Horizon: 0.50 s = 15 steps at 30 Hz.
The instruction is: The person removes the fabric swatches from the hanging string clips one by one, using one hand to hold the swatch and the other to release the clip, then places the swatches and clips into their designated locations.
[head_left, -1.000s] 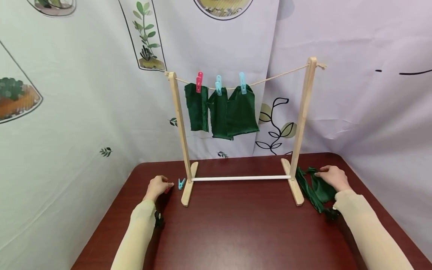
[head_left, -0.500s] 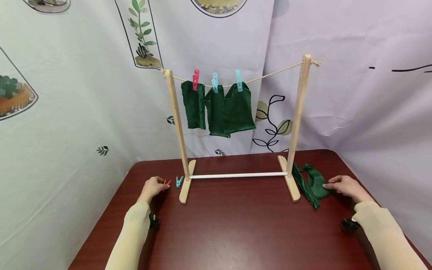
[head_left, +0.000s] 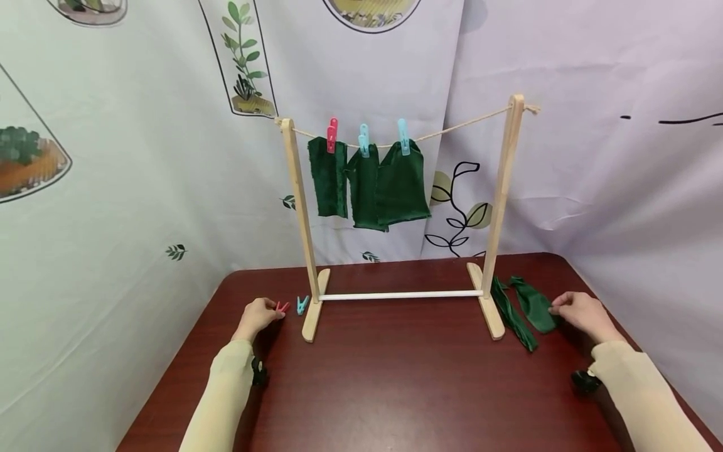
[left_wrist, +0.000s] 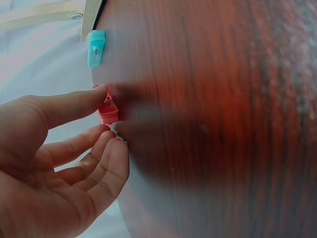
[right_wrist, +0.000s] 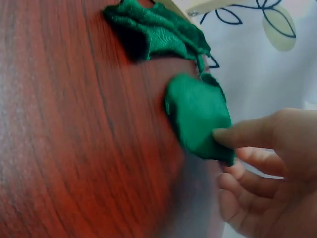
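My left hand is at the table's left side, thumb and fingertips pinching a red clothespin. A light blue clothespin lies just beyond it, beside the rack's left foot. On the right, my right hand pinches the near end of a green cloth between thumb and fingers. A second green cloth lies crumpled between that piece and the rack's right foot. Several green cloths hang from the line, held by one red clothespin and two light blue ones.
A wooden rack stands at the back of the dark red table, with a rope strung between its posts and a white rod low across. Behind it hangs a white curtain with printed plants.
My right hand has moved rightward and toward me, drawing one green cloth apart from the other. My left hand stays by the red clothespin, which now shows more clearly.
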### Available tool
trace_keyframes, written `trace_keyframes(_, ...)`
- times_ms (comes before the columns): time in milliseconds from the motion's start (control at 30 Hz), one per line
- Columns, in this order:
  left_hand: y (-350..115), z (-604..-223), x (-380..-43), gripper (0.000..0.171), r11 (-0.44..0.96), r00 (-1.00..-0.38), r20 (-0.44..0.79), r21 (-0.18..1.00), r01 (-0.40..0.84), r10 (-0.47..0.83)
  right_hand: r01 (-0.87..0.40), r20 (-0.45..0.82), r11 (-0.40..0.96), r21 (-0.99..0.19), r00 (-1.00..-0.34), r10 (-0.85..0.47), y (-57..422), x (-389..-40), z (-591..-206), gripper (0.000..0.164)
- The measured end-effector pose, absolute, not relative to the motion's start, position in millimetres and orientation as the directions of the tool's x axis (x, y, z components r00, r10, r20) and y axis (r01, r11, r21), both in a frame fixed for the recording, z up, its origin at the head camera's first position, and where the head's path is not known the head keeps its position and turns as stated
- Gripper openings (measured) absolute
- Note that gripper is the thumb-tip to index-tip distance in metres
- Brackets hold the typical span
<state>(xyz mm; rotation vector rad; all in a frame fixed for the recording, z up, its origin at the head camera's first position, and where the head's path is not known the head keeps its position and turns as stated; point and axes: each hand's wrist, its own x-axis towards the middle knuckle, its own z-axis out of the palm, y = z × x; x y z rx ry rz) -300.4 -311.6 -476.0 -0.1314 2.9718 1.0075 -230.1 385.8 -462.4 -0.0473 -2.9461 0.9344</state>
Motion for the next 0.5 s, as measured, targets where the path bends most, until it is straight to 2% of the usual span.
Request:
trace_keyframes(133,-313.6,-473.6,-300.8,0.043,0.794,-0.997,-0.026,0.604,-0.071,-0.069,-0.045,0.137,0.84,-0.54,-0.99,0.036,375.3,-231.0,-459.6,0.022)
trace_keyframes(233,-314.9,-472.0,-300.9,0.043,0.782,-0.998,-0.031,0.62,-0.068,-0.063,-0.077,0.153,0.841,-0.536,-0.988,0.007,364.6,-231.7,-460.4,0.019)
trace_keyframes(500,-315.0,-476.4,-299.8,0.042,0.78,-0.998,-0.022,0.623,-0.053,-0.051,-0.077,0.056,0.841,-0.536,-0.997,-0.055,348.7,-229.3,-474.2,0.012)
